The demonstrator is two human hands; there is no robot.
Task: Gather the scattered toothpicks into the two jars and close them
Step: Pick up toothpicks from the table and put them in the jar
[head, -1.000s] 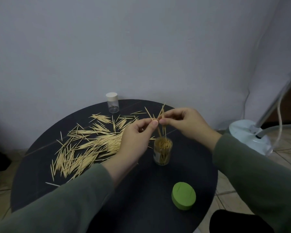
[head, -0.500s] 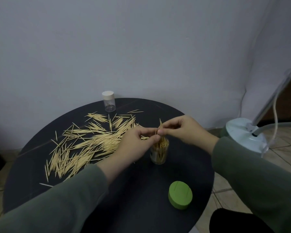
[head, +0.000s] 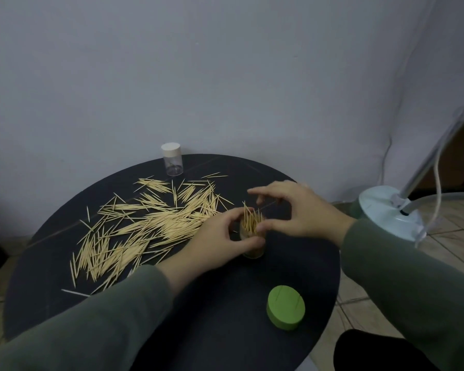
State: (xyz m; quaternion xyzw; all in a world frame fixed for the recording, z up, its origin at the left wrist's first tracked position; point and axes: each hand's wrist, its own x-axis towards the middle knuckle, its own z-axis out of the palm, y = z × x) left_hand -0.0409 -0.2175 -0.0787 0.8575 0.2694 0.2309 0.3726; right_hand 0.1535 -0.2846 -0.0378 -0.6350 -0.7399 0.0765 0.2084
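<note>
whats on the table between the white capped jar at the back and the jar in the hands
In the head view, scattered toothpicks lie on the black table between the white-capped jar and the open jar.

Pale wooden toothpicks (head: 145,226) on a matt black table (head: 225,330); clear plastic jar (head: 174,167), matt green lid (head: 285,307)

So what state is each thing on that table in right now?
Open jar: upright, uncapped, toothpicks poking out, gripped by left hand.
Right hand: fingers curled over jar mouth.
Green lid: off, lying on table.
White-capped jar: closed, looks empty.
Scattered toothpicks: loose on table.
</note>
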